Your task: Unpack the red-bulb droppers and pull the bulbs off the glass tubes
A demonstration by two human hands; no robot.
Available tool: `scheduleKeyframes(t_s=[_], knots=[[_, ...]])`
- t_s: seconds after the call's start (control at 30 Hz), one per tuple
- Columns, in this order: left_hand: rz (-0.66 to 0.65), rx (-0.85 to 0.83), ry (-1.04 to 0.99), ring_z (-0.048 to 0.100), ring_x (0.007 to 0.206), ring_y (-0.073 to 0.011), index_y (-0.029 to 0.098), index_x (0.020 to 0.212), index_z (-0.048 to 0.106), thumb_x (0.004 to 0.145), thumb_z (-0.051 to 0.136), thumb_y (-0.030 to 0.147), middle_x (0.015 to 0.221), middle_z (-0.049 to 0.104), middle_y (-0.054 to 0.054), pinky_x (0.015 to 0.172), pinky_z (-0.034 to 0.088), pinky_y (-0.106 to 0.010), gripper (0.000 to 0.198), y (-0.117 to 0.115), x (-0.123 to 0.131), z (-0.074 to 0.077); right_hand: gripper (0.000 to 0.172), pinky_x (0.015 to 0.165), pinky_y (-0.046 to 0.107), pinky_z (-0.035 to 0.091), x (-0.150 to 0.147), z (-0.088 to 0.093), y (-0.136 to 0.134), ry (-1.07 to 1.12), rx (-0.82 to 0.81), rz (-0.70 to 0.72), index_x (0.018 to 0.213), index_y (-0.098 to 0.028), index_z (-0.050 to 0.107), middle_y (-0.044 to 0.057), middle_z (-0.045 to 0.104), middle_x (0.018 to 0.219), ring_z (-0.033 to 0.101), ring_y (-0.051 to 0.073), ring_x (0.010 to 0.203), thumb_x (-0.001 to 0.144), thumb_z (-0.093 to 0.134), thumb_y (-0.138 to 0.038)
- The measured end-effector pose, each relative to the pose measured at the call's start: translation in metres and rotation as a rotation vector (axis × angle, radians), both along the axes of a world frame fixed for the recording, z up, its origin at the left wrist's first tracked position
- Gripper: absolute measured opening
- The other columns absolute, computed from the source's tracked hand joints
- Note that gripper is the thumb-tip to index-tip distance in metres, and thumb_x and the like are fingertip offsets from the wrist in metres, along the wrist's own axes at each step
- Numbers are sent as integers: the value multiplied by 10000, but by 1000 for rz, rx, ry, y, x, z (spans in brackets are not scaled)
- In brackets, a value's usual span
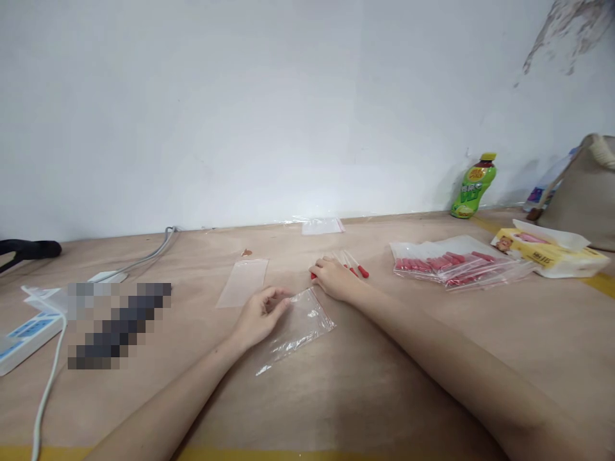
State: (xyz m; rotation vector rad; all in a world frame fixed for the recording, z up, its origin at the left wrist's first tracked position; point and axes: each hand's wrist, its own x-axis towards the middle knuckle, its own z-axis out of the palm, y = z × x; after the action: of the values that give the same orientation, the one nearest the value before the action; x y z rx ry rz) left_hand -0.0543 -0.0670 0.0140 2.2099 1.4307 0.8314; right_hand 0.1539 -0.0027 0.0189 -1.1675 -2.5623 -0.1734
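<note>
My left hand (pixel 259 315) pinches the open edge of a clear zip bag (pixel 298 326) that lies flat on the tan table (pixel 365 390). Just beyond the bag, my right hand (pixel 334 277) rests on a few thin sticks with red tips (pixel 359 267), its fingers curled over them. Only the far ends of the sticks show past the hand.
A pile of filled zip bags with red-tipped sticks (pixel 449 264) lies to the right, beside a yellow tissue pack (pixel 548 251). An empty flat bag (pixel 243 282) lies ahead-left, another (pixel 323 225) by the wall. A green bottle (pixel 473 187), a beige bag (pixel 586 192) and a power strip (pixel 26 336) with cables stand around.
</note>
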Motion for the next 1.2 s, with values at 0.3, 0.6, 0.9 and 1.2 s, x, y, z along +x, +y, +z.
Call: scheduleKeyframes(t_s=[0.3, 0.6, 0.9, 1.2], knots=[[103, 77, 259, 530, 773, -204, 191, 694, 530, 792, 479, 432, 746, 553, -31, 692, 420, -340, 265, 0, -2, -2, 251, 807, 354, 287, 33, 11, -21, 148, 86, -201, 909, -176, 607, 79, 577, 1004, 484, 202, 946, 857, 441, -357], [610, 195, 70, 549, 610, -155, 196, 918, 408, 815, 404, 363, 720, 546, -3, 561, 418, -259, 197, 48, -67, 7, 567, 787, 468, 311, 168, 13, -25, -119, -99, -659, 1085, -196, 562, 135, 541, 1143, 468, 341, 1028, 683, 499, -591], [641, 303, 377, 341, 1213, -317, 156, 1184, 445, 824, 389, 343, 1270, 403, -172, 961, 290, -473, 409, 53, -84, -4, 245, 676, 347, 331, 180, 5, -26, -386, -23, -504, 903, -123, 598, 137, 631, 878, 589, 241, 759, 774, 422, -234], [217, -68, 581, 180, 1327, -260, 266, 1336, 323, 834, 234, 597, 1434, 242, -81, 1040, 154, -491, 608, 47, -74, -7, 279, 716, 365, 280, 175, 10, -30, -399, 122, -486, 739, -151, 621, 93, 660, 798, 591, 220, 728, 841, 391, -271]])
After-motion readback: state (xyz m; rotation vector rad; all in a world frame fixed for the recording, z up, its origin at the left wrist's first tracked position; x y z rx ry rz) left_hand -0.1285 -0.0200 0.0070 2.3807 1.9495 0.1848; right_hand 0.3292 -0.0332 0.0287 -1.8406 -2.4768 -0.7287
